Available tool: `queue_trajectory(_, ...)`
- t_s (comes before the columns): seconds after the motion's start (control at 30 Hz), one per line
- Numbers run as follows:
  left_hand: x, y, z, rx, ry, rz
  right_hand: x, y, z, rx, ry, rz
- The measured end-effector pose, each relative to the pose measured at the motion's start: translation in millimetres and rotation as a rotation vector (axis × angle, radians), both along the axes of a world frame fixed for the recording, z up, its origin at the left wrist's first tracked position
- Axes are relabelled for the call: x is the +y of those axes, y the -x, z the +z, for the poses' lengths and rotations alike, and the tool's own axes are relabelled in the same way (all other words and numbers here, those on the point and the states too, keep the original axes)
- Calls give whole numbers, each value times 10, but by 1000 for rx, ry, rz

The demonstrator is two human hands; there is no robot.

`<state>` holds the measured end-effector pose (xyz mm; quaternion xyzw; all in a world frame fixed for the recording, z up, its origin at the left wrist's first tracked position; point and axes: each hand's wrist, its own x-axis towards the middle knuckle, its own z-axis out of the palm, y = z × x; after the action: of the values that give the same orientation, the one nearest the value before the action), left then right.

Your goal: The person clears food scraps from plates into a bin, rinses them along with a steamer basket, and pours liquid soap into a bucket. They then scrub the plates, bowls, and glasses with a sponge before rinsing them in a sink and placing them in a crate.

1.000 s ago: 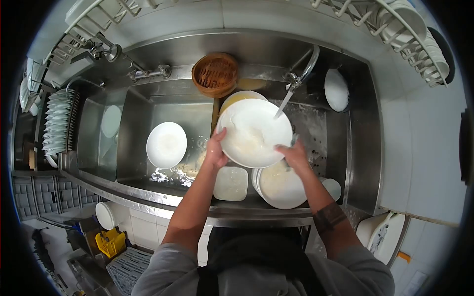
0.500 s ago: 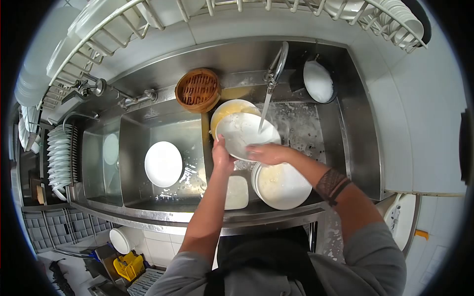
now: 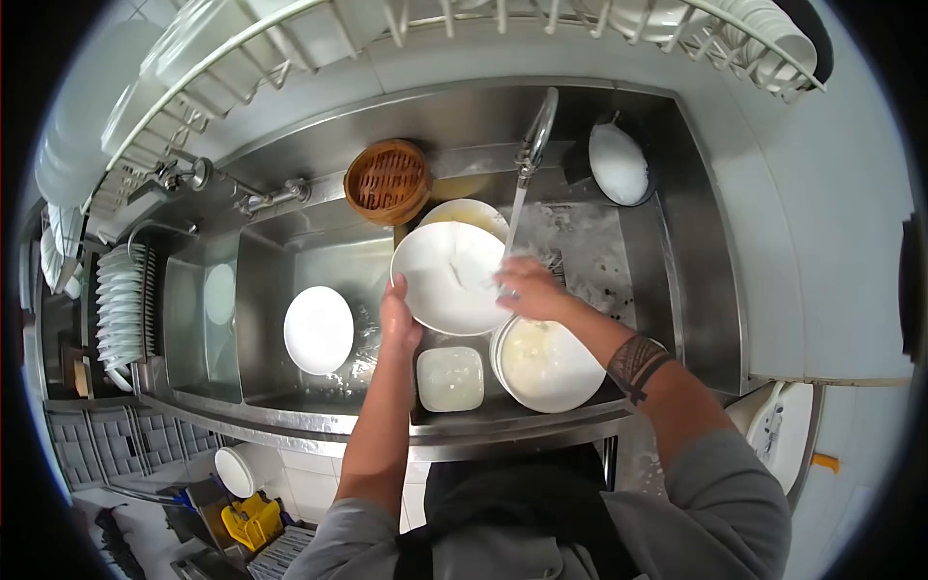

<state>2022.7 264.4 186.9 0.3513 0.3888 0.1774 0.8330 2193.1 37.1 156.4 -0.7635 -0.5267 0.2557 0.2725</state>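
A white bowl [image 3: 447,275] is tilted under the running tap [image 3: 532,145], gripped at its left rim by my left hand [image 3: 398,314]. My right hand [image 3: 530,288] is at the bowl's right edge, fingers spread beside the water stream. Behind the bowl is another dish [image 3: 469,215] with yellowish residue. Nearer to me stand stacked white bowls [image 3: 551,367], the top one holding cloudy residue, and a square translucent container [image 3: 450,379].
A bamboo steamer [image 3: 387,182] sits on the sink's back ledge. A white plate [image 3: 319,330] lies in the left basin. At the back right is a dark pan with white foam [image 3: 619,162]. Plates stand in a rack [image 3: 124,304] at far left; a wire shelf [image 3: 261,48] hangs above.
The bowl has moved left with my left hand and tilted differently. My right hand has moved from the bowl's inside to its right edge, with its fingers spread. The square container shows more fully.
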Motion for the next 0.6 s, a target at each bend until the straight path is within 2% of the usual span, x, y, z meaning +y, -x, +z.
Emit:
queue_trajectory(0.03,-17,60,18,1,2,10,-42,38,131,-182,4,-267)
queue_trajectory(0.07,-58,110,23,-46,48,79,73,141,34,-183,2,-256)
queue_trajectory(0.1,-123,231,5,-88,100,160,311,385,-107,418,-322,-709)
queue_trajectory(0.13,-246,269,-212,-50,113,258,503,599,-200,1041,-640,-1150)
queue_trajectory(0.17,-441,305,-404,-121,112,273,647,810,-19,1304,-617,-1368)
queue_trajectory(0.23,-765,432,-455,-196,56,240,578,1041,124,1356,-497,-1118)
queue_trajectory(0.27,-673,517,-350,-194,64,250,443,1017,181,1355,-454,-955)
queue_trajectory(0.3,-473,615,-225,-177,183,154,285,854,334,1349,-434,-951)
queue_trajectory(0.33,-284,664,-75,-162,298,53,166,586,533,1332,-238,-825)
queue_trajectory(0.37,-154,632,131,-160,162,-45,137,466,627,1309,-43,-695)
queue_trajectory(0.4,-143,525,-67,-160,166,-31,221,504,563,1190,-254,-865)
queue_trajectory(0.47,-372,190,-605,-194,138,216,579,907,308,1045,-676,-1321)
queue_trajectory(0.5,-651,130,-283,-159,209,264,537,985,340,1041,-681,-1311)
queue_trajectory(0.53,-760,194,-361,-164,189,234,419,1129,382,1038,-583,-1135)
queue_trajectory(0.57,-712,313,-328,-111,84,197,317,1217,434,1029,-481,-957)
queue_trajectory(0.6,-558,425,-285,-62,-26,160,183,1145,520,1027,-479,-945)
